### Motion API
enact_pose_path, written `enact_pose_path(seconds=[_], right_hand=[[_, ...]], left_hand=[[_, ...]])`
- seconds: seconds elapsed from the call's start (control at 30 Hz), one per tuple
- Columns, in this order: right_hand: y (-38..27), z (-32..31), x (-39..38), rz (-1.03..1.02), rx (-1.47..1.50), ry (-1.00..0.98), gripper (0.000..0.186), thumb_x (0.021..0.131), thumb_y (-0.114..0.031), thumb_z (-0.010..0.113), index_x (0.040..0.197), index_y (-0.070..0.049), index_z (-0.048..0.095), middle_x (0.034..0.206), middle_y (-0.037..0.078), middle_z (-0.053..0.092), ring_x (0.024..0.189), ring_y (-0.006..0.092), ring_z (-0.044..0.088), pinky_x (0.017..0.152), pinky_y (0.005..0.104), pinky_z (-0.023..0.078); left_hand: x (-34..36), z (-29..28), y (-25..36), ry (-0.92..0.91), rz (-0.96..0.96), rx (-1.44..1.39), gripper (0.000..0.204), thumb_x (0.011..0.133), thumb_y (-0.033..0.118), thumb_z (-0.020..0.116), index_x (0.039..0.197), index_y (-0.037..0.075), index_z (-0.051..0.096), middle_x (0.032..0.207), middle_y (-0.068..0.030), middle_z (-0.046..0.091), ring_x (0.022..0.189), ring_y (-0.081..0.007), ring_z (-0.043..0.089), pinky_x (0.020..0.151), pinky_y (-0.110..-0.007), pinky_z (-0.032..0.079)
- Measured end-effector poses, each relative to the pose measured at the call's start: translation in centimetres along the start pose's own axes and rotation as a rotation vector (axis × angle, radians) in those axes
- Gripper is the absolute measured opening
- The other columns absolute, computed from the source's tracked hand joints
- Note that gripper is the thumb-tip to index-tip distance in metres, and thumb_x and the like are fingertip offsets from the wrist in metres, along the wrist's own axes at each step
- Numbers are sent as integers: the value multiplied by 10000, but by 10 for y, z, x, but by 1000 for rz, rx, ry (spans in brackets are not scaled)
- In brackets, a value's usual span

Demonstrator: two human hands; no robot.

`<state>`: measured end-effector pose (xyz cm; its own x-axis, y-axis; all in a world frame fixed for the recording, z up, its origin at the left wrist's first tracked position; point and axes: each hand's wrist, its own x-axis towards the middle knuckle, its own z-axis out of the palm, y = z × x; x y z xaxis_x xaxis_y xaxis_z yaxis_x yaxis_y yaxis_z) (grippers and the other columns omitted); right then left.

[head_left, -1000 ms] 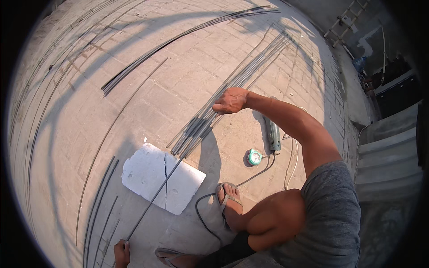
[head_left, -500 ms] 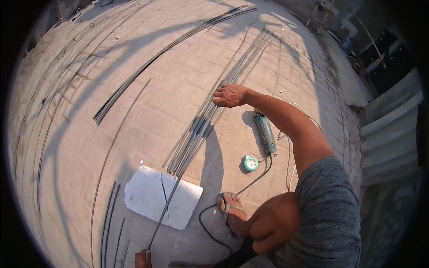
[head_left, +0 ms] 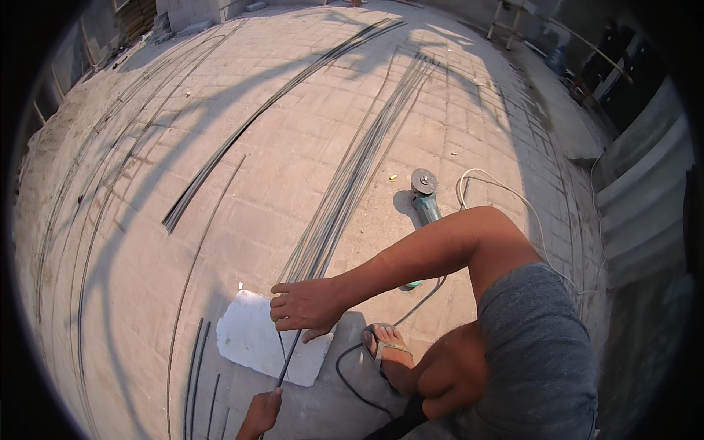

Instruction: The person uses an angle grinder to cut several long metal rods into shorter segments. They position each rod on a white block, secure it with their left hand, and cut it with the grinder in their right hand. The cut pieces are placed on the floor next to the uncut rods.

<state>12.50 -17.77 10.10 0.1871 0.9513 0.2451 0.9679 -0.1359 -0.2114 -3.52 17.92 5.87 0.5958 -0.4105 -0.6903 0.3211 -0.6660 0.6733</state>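
Note:
A bundle of thin grey steel rods lies lengthwise on the paved ground in front of me. My right hand is over its near end, fingers stretched and thumb spread, touching the rods from above. One rod sticks out toward me from beneath that hand. My left hand is closed around this rod near the lower edge. Under the rod lies a cracked white slab, partly covered by my right hand. The rod ends under my right hand are hidden.
Right of the bundle lies an angle grinder with its disc showing and a pale cable. My forearm almost hides a green tape measure. A dark cord loops by my sandalled foot. More rods lie leftward.
My right hand has moved from the bundle's middle down to its near end. My left hand has risen slightly rightward along with the rod. The grinder's disc now shows; the tape measure is mostly covered.

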Motion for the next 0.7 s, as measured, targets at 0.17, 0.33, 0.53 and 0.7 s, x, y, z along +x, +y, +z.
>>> enact_pose_path(seconds=[0.17, 0.33, 0.53, 0.7], right_hand=[[-75, 34, 46, 307, 299, -475, 400, 868, -381, 748, 1069, -42, 679, 972, 135, 728, 961, 330, 722, 875, 480, 540], [-60, -4, 37, 312, 302, -483, 369, 879, -399, 709, 943, -35, 717, 872, 179, 748, 859, 387, 744, 733, 504, 587], [-27, -7, -1, 360, 175, -468, 403, 942, -432, 641, 966, -41, 735, 846, 194, 739, 845, 418, 738, 729, 524, 594], [30, -26, -65, 389, 49, -423, 392, 950, -455, 632, 930, -71, 708, 771, 180, 717, 810, 435, 723, 711, 540, 578]], left_hand=[[23, 8, 71, -33, 36, -32, 578, 1113, 415, 467, 688, 32, 543, 599, -20, 514, 563, -140, 421, 556, -364, 386], [18, 8, 104, -70, 41, -78, 435, 1066, 379, 604, 805, 31, 590, 653, -13, 569, 583, -118, 520, 583, -329, 457], [-11, -7, 36, -64, -108, -55, 412, 1034, 371, 670, 871, -7, 658, 690, -63, 641, 558, -157, 560, 585, -367, 487], [-59, -11, -33, -172, -225, -32, 402, 1050, 362, 619, 961, -23, 693, 814, -129, 679, 735, -192, 642, 689, -368, 532]])
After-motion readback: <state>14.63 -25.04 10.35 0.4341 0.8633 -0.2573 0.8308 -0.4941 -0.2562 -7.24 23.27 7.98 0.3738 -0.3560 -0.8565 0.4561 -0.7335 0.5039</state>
